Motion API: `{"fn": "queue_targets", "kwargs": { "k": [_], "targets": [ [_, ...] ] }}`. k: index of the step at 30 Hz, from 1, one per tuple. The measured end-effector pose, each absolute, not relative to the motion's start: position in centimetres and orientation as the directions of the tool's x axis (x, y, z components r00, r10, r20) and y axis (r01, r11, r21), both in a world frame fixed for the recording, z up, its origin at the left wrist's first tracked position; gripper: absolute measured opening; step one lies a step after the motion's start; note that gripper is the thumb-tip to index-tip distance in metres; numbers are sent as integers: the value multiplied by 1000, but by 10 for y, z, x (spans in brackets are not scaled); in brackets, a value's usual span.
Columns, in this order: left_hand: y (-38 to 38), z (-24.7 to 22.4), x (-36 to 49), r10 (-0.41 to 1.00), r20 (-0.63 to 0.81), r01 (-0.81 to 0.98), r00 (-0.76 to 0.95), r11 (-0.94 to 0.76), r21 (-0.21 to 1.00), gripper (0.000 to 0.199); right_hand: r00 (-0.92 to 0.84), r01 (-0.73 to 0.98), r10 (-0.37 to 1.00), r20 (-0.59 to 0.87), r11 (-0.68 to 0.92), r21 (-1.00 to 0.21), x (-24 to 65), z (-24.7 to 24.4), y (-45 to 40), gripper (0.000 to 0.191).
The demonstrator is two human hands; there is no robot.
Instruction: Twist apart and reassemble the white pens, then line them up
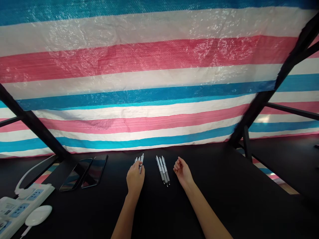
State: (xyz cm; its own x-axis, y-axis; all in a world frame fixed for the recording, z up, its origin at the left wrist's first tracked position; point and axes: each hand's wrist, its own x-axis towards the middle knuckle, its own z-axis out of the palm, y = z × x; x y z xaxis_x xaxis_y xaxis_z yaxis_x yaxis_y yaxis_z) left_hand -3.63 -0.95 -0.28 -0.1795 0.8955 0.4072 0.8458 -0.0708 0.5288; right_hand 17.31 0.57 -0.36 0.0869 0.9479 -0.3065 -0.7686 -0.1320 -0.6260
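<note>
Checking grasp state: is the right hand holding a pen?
No, the right hand is empty, lying beside three pens on the table, while the left hand grips other pens.

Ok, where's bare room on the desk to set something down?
Bare black tabletop between the forearms, below the three pens; another strip between the phones and left hand. Crowded: far left, by the power strip and white mouse.

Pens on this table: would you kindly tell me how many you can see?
At least 5. Three white pens lie side by side between the hands; at least two more pens stick out of the left hand, which may hide others.
</note>
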Motion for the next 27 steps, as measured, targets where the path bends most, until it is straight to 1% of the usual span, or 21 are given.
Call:
{"fn": "queue_targets", "kwargs": {
  "k": [2,4,6,8,11,16,19,24,27],
  "targets": [
    [-10,-3,-37,881,450,903,-149,-64,426,16,94,-753,951,-294,-125,-646,173,-5,6,31],
    [-10,-4,-37,872,475,935,-117,-65,349,17,98,-743,954,-285,-120,-658,173,-6,6,32],
    [-9,-6,-37,871,484,949,-88,-75,307,19,98,-745,954,-285,-120,-656,173,-6,7,32],
    [-9,-8,-37,872,483,953,-75,-79,292,22,94,-748,953,-287,-122,-652,173,-6,7,31],
    [-8,-10,-36,872,484,952,-74,-83,295,25,91,-738,957,-274,-120,-664,173,-6,7,30],
    [-8,-10,-38,871,484,951,-80,-79,299,21,93,-753,953,-289,-123,-647,173,-6,6,30],
    [-7,-10,-40,869,489,946,-81,-87,312,22,93,-757,952,-291,-122,-642,172,-5,6,29],
    [-6,-10,-42,854,508,917,-113,-107,384,23,109,-731,952,-286,-119,-672,173,-4,6,30],
    [-5,-11,-43,858,498,891,-130,-118,437,23,146,-669,956,-254,-94,-737,172,-4,5,31]
  ]
}}
